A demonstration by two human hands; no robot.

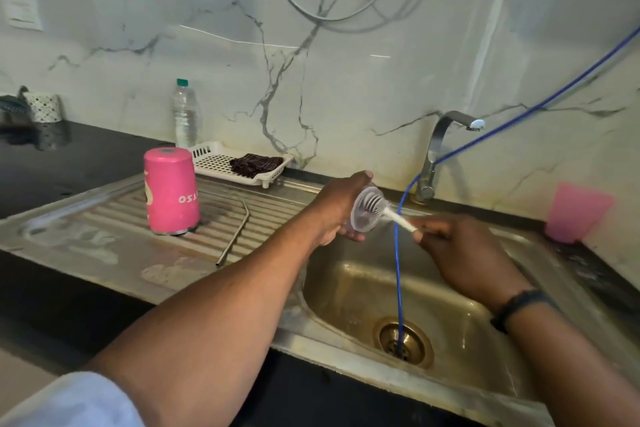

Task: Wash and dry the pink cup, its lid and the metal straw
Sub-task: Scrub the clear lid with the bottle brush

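The pink cup stands upside down on the ridged steel drainboard. To its right the bent metal straw lies flat on the ridges. Over the sink basin, my left hand grips the clear round lid by its rim. My right hand holds the white handle of a brush whose bristled head sits against the lid's inner face.
A steel tap stands behind the basin. A blue hose hangs down into the drain. A white rack with a dark cloth, a water bottle and a pink tumbler line the wall.
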